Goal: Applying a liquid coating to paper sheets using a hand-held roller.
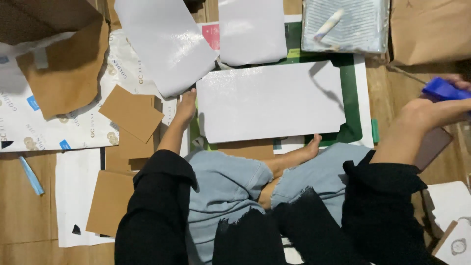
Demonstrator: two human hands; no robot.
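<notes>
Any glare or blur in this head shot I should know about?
Head view: glare on the glossy white sheet at top; a curved shadow crosses the white board; the right hand and the blue tool it holds look slightly soft at the frame edge; the left hand is sharp.
</notes>
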